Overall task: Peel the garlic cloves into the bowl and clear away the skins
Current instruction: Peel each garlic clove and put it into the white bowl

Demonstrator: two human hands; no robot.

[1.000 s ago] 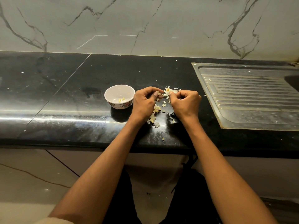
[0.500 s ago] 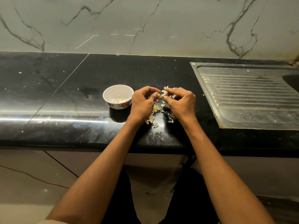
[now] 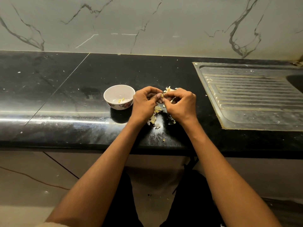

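Fingertips (image 3: 158,96) of both hands are met over one small garlic clove (image 3: 162,95), pinched between them just right of the bowl (image 3: 119,97). Left hand (image 3: 144,102): thumb and curled fingers closed on the clove. Right hand (image 3: 180,104): fingers curled, tips pinched at the clove's skin; exact purchase cannot be made out. Both hands are held knuckles up, just above the counter (image 3: 65,99), wrists slightly raised, forearms converging from the near edge.

Step judged in hand: skin being picked off a clove, midway through the peeling. A couple of peeled pieces (image 3: 121,100) are seen lying in the bowl. Loose skins (image 3: 155,115) are scattered on the counter below and between the hands, right of the bowl; a paler clump, skins or unpeeled cloves (image 3: 169,89), is seen beyond the fingers. A stray flake (image 3: 163,140) lies nearer the counter's front edge.

Next move, as judged: skin to be stripped clear, then a short carry leftward to drop the clove in the bowl. Clearing of skins is not yet begun. A draining board (image 3: 246,95) lies well right of the bowl.
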